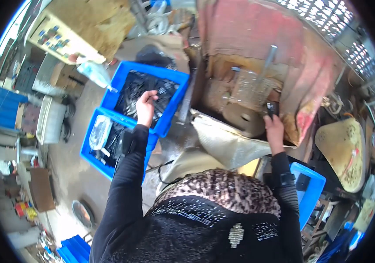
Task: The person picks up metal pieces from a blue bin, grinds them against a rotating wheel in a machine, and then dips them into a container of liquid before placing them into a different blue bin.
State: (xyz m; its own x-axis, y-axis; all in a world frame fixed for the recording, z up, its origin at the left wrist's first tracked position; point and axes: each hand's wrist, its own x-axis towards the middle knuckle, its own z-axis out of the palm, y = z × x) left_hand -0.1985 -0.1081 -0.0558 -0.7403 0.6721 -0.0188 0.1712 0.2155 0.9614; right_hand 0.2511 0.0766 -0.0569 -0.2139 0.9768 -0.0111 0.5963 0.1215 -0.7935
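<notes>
My left hand hovers over a blue plastic bin filled with thin dark metal strips. Its fingers are loosely bent and a little apart, and nothing shows between them. On the right, my right hand reaches over the front edge of a cloth-lined box-like enclosure. Its fingers close at the lower end of a small dark block-shaped piece; the grip is partly hidden. Just left of that hand lies a brown round disc with a centre hole, inside the enclosure.
A second blue bin with dark strips and a clear plastic bag adjoins the first. A metal rod rises inside the enclosure. Red cloth hangs behind it. Another blue bin is at my right, near a worn pale stool-like seat.
</notes>
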